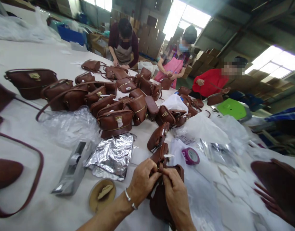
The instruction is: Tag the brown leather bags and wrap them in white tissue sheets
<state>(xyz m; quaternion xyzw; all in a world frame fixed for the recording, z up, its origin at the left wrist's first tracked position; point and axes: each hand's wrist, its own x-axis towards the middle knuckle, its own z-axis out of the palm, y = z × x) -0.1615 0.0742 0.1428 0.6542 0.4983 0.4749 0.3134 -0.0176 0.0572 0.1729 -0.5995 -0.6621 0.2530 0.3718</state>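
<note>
Left of the tape (pixel 191 156), the bag (pixel 159 199) is being worked, seemingly unfinished, its strap (pixel 160 166) being pinched by left hand (pixel 143 178) and right hand (pixel 175 189), while beyond the tape other bags (pixel 116 122) are being left lying.

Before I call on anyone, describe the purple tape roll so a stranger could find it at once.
On the white worktable, find the person's right hand, holding a brown handbag in the foreground. Just beyond that hand and slightly right, the purple tape roll rests on white plastic. Its purple sets it apart from the neighbouring brown bags.
</note>
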